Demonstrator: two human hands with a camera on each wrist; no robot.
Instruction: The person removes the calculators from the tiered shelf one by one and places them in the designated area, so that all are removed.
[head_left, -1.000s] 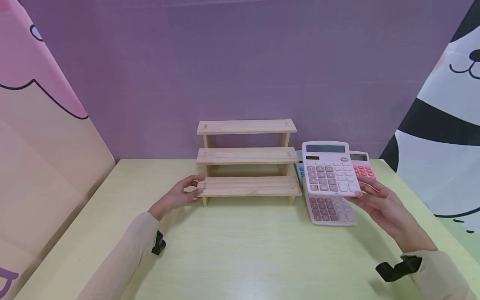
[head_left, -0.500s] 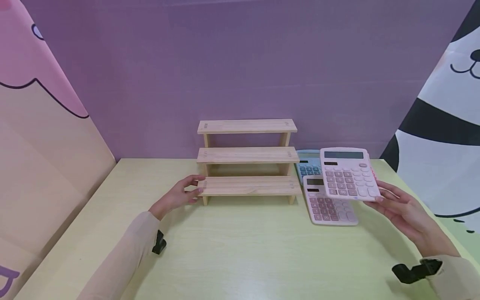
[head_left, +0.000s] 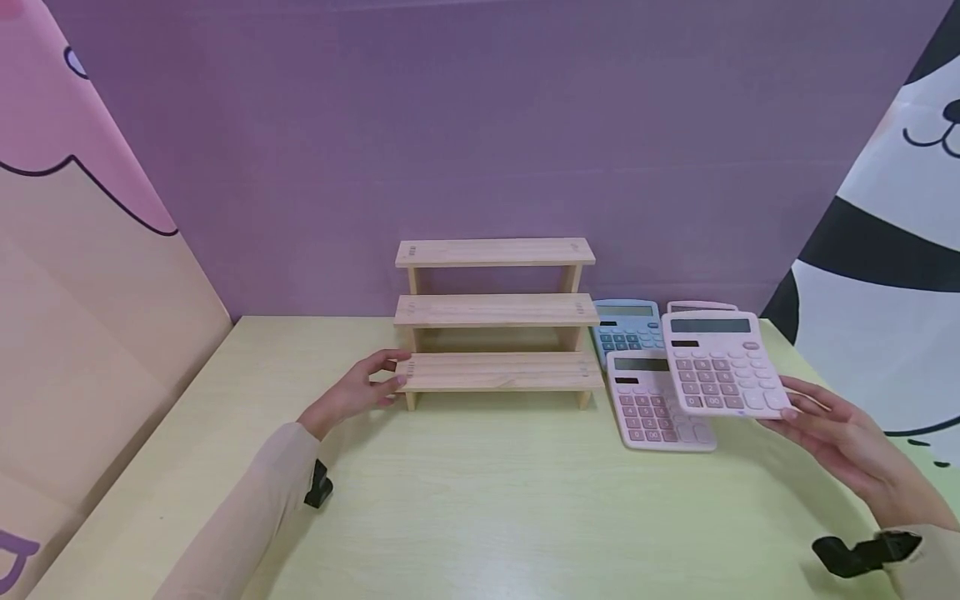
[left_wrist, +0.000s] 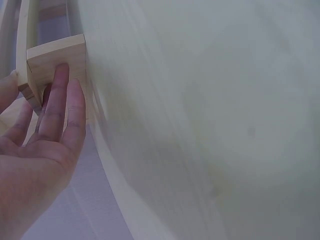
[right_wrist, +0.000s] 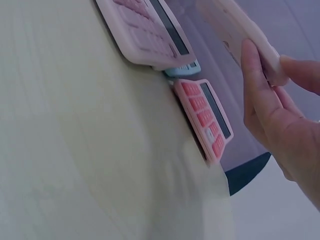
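A three-tier wooden shelf [head_left: 495,310] stands at the back middle of the pale table [head_left: 480,500]. My left hand [head_left: 392,377] rests against the left end of its lowest tier [left_wrist: 55,60], fingers straight, thumb on top. My right hand [head_left: 789,408] pinches the lower right corner of a pink calculator [head_left: 722,365] and holds it tilted above the table, right of the shelf. In the right wrist view the fingers [right_wrist: 255,75] and thumb clamp the edge of the held calculator [right_wrist: 235,25].
A second pink calculator [head_left: 654,402] lies flat right of the shelf, a blue calculator [head_left: 626,327] behind it. A coral-keyed calculator [right_wrist: 205,115] lies under the held one. A purple backdrop [head_left: 480,125] closes the rear, and patterned cloths hang at both sides.
My right hand has carried the pink calculator to the right and lower, uncovering the blue one and the flat pink one. The left hand has stayed on the shelf end.
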